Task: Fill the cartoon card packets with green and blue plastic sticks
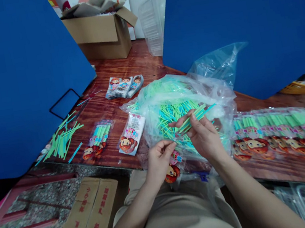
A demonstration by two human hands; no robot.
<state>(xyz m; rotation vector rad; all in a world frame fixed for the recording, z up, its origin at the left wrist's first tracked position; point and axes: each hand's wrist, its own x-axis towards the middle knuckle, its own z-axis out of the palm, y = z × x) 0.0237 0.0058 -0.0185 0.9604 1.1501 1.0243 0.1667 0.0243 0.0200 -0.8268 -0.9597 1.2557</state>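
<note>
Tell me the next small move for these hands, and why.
Probably guide the sticks in the right hand into the bag at the left hand: the sticks are bunched, their lower ends slant toward the left hand, and the filled bags off to the right hold similar sticks.

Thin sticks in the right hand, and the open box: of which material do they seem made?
Thin sticks: probably smooth plastic, from their even, bright green and blue; paper is possible. Open box: matt brown cardboard, shown by its folded flaps.
</note>
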